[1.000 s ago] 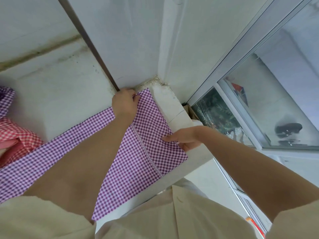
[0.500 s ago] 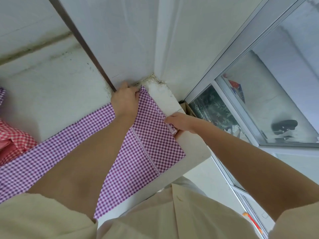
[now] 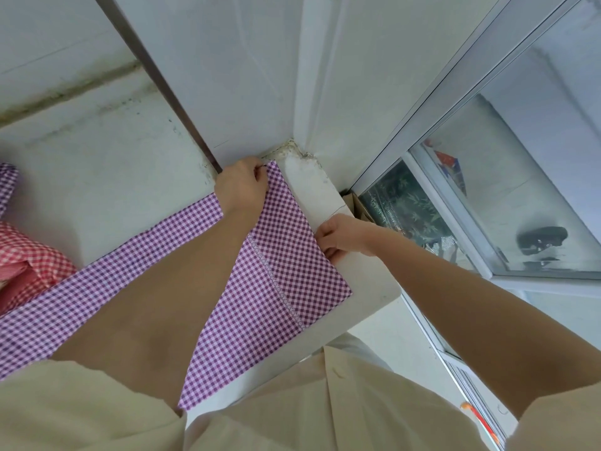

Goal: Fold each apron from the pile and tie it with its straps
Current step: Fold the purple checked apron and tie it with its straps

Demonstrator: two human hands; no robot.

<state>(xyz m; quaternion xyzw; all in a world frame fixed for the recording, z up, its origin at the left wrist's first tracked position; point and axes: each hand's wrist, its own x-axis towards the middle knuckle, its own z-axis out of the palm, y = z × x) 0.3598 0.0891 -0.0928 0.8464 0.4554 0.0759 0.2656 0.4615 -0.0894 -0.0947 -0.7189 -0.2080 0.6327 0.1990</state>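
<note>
Apron (image 3: 292, 255) between left hand (image 3: 240, 187) and right hand (image 3: 344, 237) on ledge (image 3: 367, 284)

Purple-and-white gingham on the apron (image 3: 286, 255), crossed by a pale trim band (image 3: 276, 284) of tiny lilac motifs. Left of the apron, red-and-white check on a bunched cloth (image 3: 29, 265). Beneath the apron, plain white ledge (image 3: 367, 288). Right of the apron, dark green glass (image 3: 403, 206), perhaps leaf-printed. Below the apron, cream shirt (image 3: 292, 411).
</note>
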